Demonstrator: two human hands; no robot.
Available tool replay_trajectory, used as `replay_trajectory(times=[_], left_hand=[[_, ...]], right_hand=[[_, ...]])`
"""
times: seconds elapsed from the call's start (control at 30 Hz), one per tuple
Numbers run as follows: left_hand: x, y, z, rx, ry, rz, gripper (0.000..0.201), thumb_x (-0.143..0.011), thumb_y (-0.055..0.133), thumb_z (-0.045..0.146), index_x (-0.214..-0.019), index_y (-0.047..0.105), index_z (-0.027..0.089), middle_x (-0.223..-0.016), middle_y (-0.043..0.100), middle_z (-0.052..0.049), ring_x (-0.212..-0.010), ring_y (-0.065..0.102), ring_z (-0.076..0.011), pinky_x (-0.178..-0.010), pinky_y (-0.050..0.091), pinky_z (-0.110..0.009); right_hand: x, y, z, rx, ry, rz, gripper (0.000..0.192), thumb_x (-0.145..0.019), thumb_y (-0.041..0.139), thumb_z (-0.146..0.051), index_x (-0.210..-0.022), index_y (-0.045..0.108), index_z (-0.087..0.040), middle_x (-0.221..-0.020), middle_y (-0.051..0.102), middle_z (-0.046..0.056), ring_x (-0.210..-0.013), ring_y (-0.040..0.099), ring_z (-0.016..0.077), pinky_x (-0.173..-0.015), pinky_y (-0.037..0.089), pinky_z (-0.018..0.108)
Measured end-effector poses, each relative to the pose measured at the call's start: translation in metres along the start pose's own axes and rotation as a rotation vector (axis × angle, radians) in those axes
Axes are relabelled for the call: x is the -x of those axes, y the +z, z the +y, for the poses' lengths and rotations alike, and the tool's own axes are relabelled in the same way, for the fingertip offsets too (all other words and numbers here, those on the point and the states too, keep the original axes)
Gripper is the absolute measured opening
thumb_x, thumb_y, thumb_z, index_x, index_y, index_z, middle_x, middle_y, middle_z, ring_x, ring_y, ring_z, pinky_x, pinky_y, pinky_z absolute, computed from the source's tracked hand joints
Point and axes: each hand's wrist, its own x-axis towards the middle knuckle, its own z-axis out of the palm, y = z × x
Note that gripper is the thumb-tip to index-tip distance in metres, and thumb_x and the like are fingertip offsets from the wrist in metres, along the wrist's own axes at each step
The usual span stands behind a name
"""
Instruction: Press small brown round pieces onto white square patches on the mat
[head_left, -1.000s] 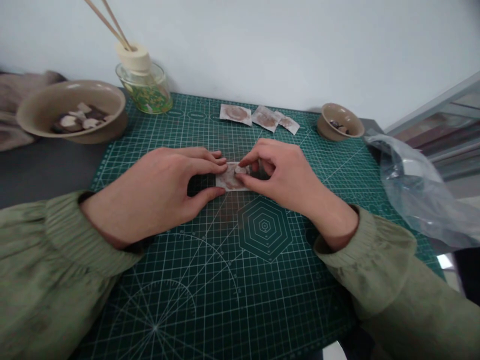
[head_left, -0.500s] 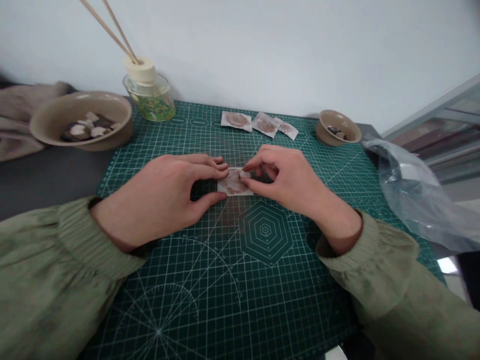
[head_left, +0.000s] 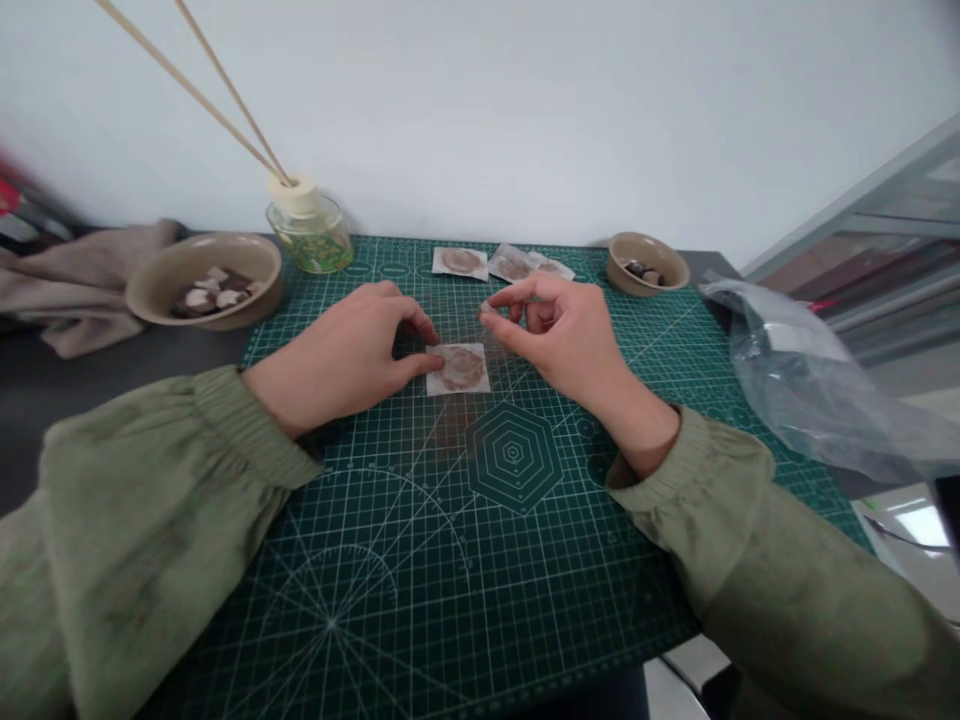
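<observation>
A small white square patch with a brown round centre lies flat on the green cutting mat. My left hand pinches its left edge between thumb and forefinger and holds it against the mat. My right hand is raised just above and to the right of the patch. Its thumb and forefinger are closed on a small pale piece, too small to identify. Both arms wear green sleeves.
Similar patches lie at the mat's far edge. A small bowl holds dark bits at the back right. At the back left stand a larger bowl with pale and dark pieces, a reed diffuser and a beige cloth. A clear plastic bag lies right.
My right hand has lifted off the patch and moved up and back with the small piece pinched. My left hand stays on the patch's left edge. The camera has tilted up.
</observation>
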Motion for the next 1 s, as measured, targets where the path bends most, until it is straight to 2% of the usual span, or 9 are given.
replay_trajectory(times=[0.17, 0.23, 0.37, 0.5, 0.67, 0.77, 0.83, 0.9, 1.0], left_hand=[[-0.024, -0.014, 0.008, -0.036, -0.041, -0.166, 0.039, -0.091, 0.072, 0.067, -0.085, 0.085, 0.031, -0.078, 0.082, 0.000, -0.071, 0.075, -0.0210, -0.067, 0.062, -0.035], [-0.021, -0.026, 0.019, -0.066, -0.077, -0.125, 0.045, -0.095, 0.063, 0.070, -0.090, 0.081, 0.029, -0.081, 0.082, 0.003, -0.080, 0.080, -0.0206, -0.075, 0.066, -0.036], [-0.004, -0.057, 0.046, -0.141, -0.107, 0.116, 0.047, -0.111, 0.050, 0.065, -0.121, 0.075, 0.027, -0.124, 0.086, -0.001, -0.139, 0.073, -0.0260, -0.125, 0.063, -0.054], [0.003, -0.074, 0.050, -0.054, -0.028, -0.055, 0.047, -0.113, 0.048, 0.067, -0.108, 0.076, 0.030, -0.106, 0.085, 0.008, -0.110, 0.078, -0.0163, -0.109, 0.072, -0.039], [0.000, -0.060, 0.019, 0.044, -0.084, -0.042, 0.088, -0.097, 0.049, 0.101, -0.120, 0.083, 0.022, -0.095, 0.088, -0.006, -0.085, 0.082, -0.0241, -0.078, 0.074, -0.044], [0.017, -0.052, 0.005, -0.037, -0.048, 0.095, 0.091, -0.102, 0.054, 0.094, -0.150, 0.078, 0.021, -0.129, 0.087, -0.011, -0.106, 0.083, -0.0304, -0.102, 0.073, -0.055], [0.033, -0.047, 0.003, -0.062, 0.021, 0.127, 0.076, -0.106, 0.058, 0.087, -0.142, 0.083, 0.026, -0.138, 0.086, -0.008, -0.122, 0.082, -0.0342, -0.119, 0.067, -0.063], [0.048, -0.039, 0.004, -0.070, 0.124, 0.073, 0.063, -0.114, 0.061, 0.076, -0.144, 0.084, 0.026, -0.150, 0.084, -0.010, -0.138, 0.080, -0.0388, -0.129, 0.063, -0.068], [0.056, -0.022, 0.009, -0.031, 0.250, 0.004, 0.057, -0.123, 0.052, 0.065, -0.148, 0.084, 0.025, -0.155, 0.084, -0.012, -0.142, 0.081, -0.0353, -0.129, 0.067, -0.059]], right_hand=[[-0.002, 0.000, 0.005, -0.063, 0.005, 0.048, 0.033, -0.093, 0.092, -0.049, -0.102, 0.088, -0.018, -0.075, 0.069, -0.002, -0.058, 0.048, 0.0128, -0.058, 0.036, 0.033], [-0.004, -0.002, 0.007, -0.089, 0.009, 0.082, 0.035, -0.093, 0.094, -0.051, -0.104, 0.087, -0.019, -0.078, 0.072, -0.001, -0.058, 0.046, 0.0125, -0.059, 0.036, 0.033], [-0.005, -0.004, 0.008, -0.105, -0.008, 0.168, 0.029, -0.100, 0.091, -0.046, -0.110, 0.086, -0.019, -0.087, 0.076, 0.001, -0.064, 0.050, 0.0139, -0.065, 0.042, 0.034], [-0.005, -0.003, 0.005, -0.086, -0.046, 0.149, 0.019, -0.100, 0.091, -0.034, -0.109, 0.085, -0.018, -0.092, 0.078, 0.002, -0.069, 0.054, 0.0145, -0.069, 0.044, 0.034], [-0.006, -0.003, 0.001, -0.096, -0.005, 0.122, 0.018, -0.102, 0.091, -0.034, -0.106, 0.086, -0.017, -0.091, 0.078, 0.002, -0.069, 0.053, 0.0143, -0.068, 0.045, 0.033], [-0.005, -0.004, 0.000, -0.090, 0.020, 0.084, 0.021, -0.101, 0.092, -0.036, -0.106, 0.086, -0.016, -0.088, 0.078, 0.002, -0.067, 0.052, 0.0144, -0.067, 0.043, 0.034], [-0.004, -0.004, -0.002, -0.075, 0.012, 0.031, 0.019, -0.100, 0.092, -0.034, -0.105, 0.087, -0.017, -0.087, 0.077, 0.001, -0.067, 0.053, 0.0143, -0.068, 0.044, 0.034], [-0.002, -0.004, -0.004, -0.039, -0.027, -0.028, 0.016, -0.100, 0.092, -0.032, -0.103, 0.087, -0.017, -0.088, 0.076, 0.001, -0.069, 0.055, 0.0146, -0.071, 0.046, 0.034], [0.001, -0.003, -0.007, 0.033, -0.088, -0.114, 0.014, -0.099, 0.091, -0.030, -0.103, 0.087, -0.017, -0.088, 0.074, 0.001, -0.072, 0.058, 0.0158, -0.075, 0.047, 0.035]])
